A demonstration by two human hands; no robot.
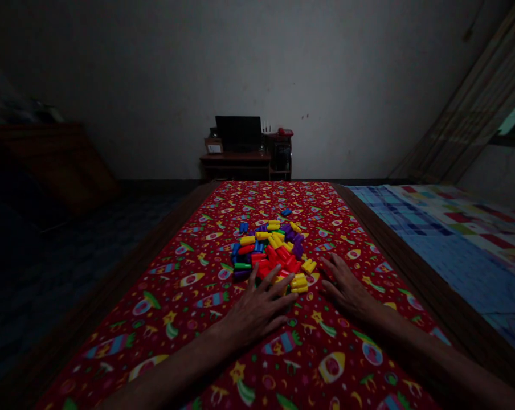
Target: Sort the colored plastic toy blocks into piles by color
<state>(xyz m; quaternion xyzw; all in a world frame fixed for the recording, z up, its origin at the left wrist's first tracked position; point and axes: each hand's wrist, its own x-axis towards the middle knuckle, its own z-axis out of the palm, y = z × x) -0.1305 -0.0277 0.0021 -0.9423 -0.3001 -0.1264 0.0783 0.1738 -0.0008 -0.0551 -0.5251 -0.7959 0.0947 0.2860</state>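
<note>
A loose pile of small plastic pieces in red, yellow, blue, green and purple lies mid-table, among them a red piece [286, 255] near the middle. My left hand [260, 304] is at the near edge of the pile, palm down with fingers spread, its fingertips over red and yellow pieces. Whether those fingertips press on them I cannot tell. To the right of the pile rests my right hand [346, 285], fingers apart, with a little red partly hidden by its fingers. A yellow piece [309, 266] lies between the two hands. One blue piece [286, 212] sits apart at the far side.
Under everything spreads a red patterned cloth [163, 319] on a long table with brown sides. A bed with a checked cover [411, 250] stands to the right. Against the far wall is a desk [236, 156] with a dark monitor [239, 133]. A wooden cabinet [48, 165] is at left.
</note>
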